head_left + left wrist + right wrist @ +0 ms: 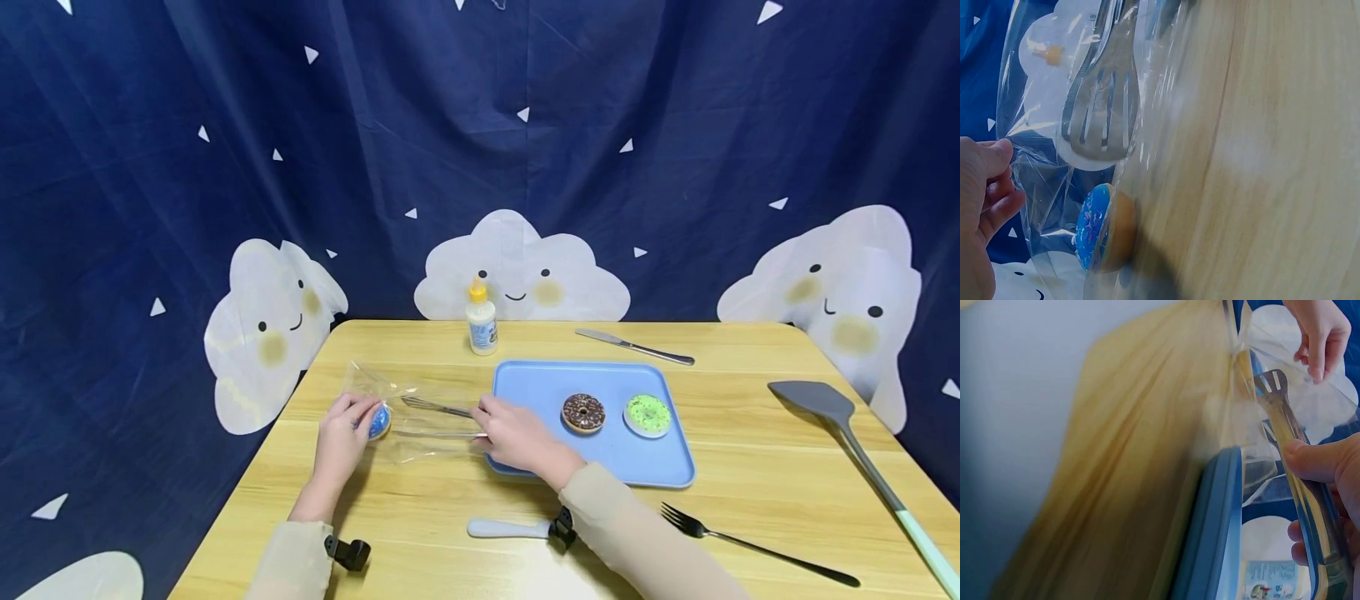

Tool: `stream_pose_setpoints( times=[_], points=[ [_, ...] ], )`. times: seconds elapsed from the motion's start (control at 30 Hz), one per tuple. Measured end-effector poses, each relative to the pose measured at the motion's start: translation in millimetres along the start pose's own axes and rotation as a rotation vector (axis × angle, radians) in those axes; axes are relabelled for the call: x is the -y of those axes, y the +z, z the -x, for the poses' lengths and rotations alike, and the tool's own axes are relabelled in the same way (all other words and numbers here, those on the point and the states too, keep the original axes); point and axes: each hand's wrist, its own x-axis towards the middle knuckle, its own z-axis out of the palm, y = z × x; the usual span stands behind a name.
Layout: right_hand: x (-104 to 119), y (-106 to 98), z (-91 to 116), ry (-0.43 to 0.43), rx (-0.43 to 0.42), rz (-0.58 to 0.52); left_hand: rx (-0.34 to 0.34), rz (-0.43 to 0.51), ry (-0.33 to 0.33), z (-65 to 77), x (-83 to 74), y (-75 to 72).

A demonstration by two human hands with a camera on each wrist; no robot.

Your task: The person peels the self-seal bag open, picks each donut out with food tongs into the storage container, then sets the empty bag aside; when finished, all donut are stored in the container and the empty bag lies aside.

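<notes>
My left hand pinches the edge of a clear plastic bag over the left part of the table. In the left wrist view, a doughnut with blue icing and sprinkles rests on its edge within the bag, apart from the fingers. My right hand grips metal tongs by their arms. Their slotted head reaches into the bag and lies a little away from the doughnut, with nothing between the tips. The right wrist view shows the thumb on one arm of the tongs.
A blue tray holds a chocolate doughnut and a green one. Behind stand a yellow-capped bottle and a table knife. Nearer lie a fork and a white handle, partly hidden. A long turner lies right.
</notes>
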Motion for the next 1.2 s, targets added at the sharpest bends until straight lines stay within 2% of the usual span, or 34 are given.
stream_pose_setpoints(
  times=[0.23, 0.53, 0.83, 1.2],
  points=[
    [9, 4, -15, 0.013, 0.040, -0.002, -0.012, -0.006, 0.006, -4.0, -0.3, 2.1],
    [15, 6, -26, 0.043, 0.095, -0.020, 0.027, -0.005, -0.014, -5.3, -1.8, 4.8],
    [19, 12, -30, 0.054, 0.136, -0.025, 0.044, -0.002, -0.013, -3.4, -4.7, 5.3],
    [16, 13, -26, 0.040, 0.131, -0.026, 0.073, -0.045, -0.038, -2.7, -1.0, 4.6]
  ],
)
